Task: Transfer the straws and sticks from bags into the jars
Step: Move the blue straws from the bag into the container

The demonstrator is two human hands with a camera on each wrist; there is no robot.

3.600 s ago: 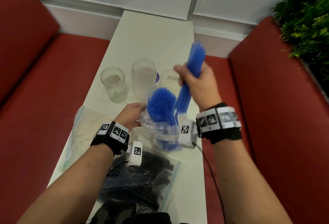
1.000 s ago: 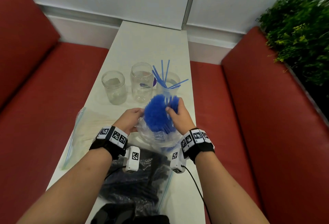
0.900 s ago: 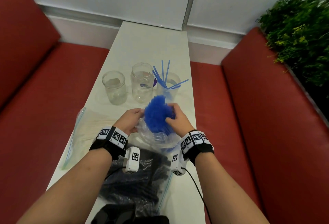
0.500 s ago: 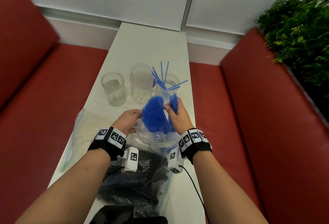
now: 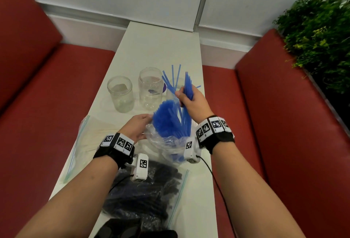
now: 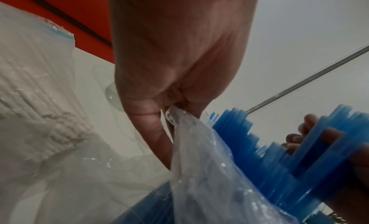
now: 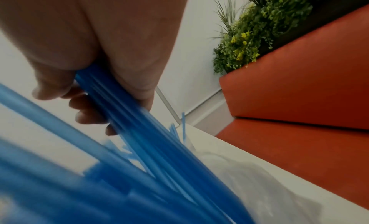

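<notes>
My right hand (image 5: 186, 98) grips a small bunch of blue straws (image 5: 187, 86) and holds it partly lifted out of the clear bag (image 5: 166, 141); the same bunch of straws (image 7: 127, 113) runs through my curled fingers in the right wrist view. A big bundle of blue straws (image 5: 165, 119) still stands in that bag. My left hand (image 5: 139, 126) pinches the bag's rim (image 6: 175, 116). Behind stand three clear jars: a left jar (image 5: 120, 93), a middle jar (image 5: 150, 88), and a right jar (image 5: 175, 86) with a few blue straws in it, mostly hidden by my right hand.
A zip bag of black straws (image 5: 145, 196) lies near me on the white table (image 5: 161, 48). A bag of pale sticks (image 5: 91, 139) lies at the left. Red benches (image 5: 274, 124) flank the table, and a green plant (image 5: 318, 35) stands at the right.
My right hand has closed on a bunch of straws and drawn it up and to the right, away from the main bundle. The left hand has stayed on the bag's rim.
</notes>
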